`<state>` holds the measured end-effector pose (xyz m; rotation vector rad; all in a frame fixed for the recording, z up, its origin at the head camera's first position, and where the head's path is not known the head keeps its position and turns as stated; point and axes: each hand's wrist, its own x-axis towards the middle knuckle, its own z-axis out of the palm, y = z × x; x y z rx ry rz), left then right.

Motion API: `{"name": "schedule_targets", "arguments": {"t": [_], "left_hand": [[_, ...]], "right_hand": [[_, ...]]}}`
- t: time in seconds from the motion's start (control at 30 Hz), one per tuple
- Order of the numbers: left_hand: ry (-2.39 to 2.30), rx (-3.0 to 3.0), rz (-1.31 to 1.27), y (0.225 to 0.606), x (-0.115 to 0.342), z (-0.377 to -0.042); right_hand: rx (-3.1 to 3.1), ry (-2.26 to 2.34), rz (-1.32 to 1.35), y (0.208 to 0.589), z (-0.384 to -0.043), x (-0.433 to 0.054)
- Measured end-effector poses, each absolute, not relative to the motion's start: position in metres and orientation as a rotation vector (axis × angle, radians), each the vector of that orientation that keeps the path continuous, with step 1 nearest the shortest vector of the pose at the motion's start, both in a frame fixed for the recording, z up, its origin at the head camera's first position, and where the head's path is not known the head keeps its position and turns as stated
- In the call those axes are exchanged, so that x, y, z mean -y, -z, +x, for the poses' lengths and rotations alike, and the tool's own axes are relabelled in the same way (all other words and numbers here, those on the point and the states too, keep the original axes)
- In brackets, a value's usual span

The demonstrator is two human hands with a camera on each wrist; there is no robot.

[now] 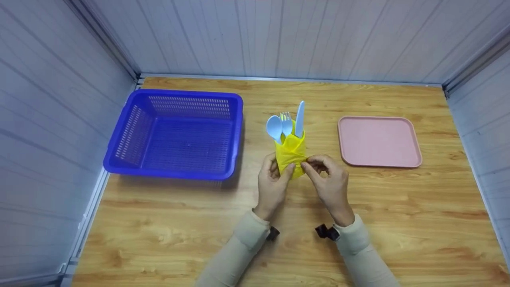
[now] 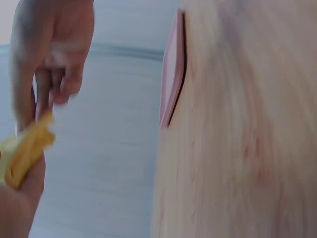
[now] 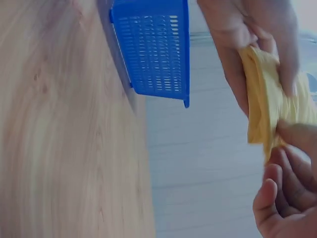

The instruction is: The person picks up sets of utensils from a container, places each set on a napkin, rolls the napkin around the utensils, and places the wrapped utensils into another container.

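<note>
A yellow napkin [image 1: 287,156] is wrapped round a light blue spoon [image 1: 273,126], fork [image 1: 286,124] and knife [image 1: 300,119], whose upper ends stick out of its top. My left hand [image 1: 272,187] grips the bundle from the left, thumb across its front and fingers behind. With thumb and forefinger my right hand [image 1: 330,181] pinches the napkin's right edge. The right wrist view shows the folded lower end of the napkin [image 3: 262,94] between both hands, held up above the table. In the left wrist view only a corner of the napkin [image 2: 30,148] appears; the cutlery is out of sight there.
On the left of the wooden table [image 1: 287,255] stands a blue plastic basket [image 1: 175,174] with slotted walls and nothing in it. A pink tray [image 1: 380,141] lies flat at the right. Pale panel walls [image 1: 279,40] enclose the table at the back and sides.
</note>
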<state>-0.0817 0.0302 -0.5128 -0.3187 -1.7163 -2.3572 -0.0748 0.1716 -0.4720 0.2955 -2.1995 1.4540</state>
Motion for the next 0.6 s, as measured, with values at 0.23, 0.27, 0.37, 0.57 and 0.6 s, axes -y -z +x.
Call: {"name": "schedule_targets", "arguments": {"t": [0.23, 0.27, 0.37, 0.57, 0.6], "left_hand": [[2.321, 1.659, -0.261, 0.517, -0.043, -0.077], [2.323, 1.662, -0.265, 0.517, -0.043, -0.078], [2.342, 1.701, -0.280, 0.516, -0.039, -0.080], [2.459, 1.842, -0.317, 0.501, -0.022, -0.085], [2.477, 1.864, -0.332, 0.496, -0.019, -0.086]], "right_hand": [[2.126, -1.686, 0.268, 0.476, -0.074, -0.166], [2.122, -1.731, 0.262, 0.476, -0.074, -0.166], [2.145, -1.840, 0.231, 0.476, -0.076, -0.170], [2.196, -2.053, 0.175, 0.489, -0.083, -0.184], [2.194, -2.077, 0.171, 0.493, -0.084, -0.187]]}}
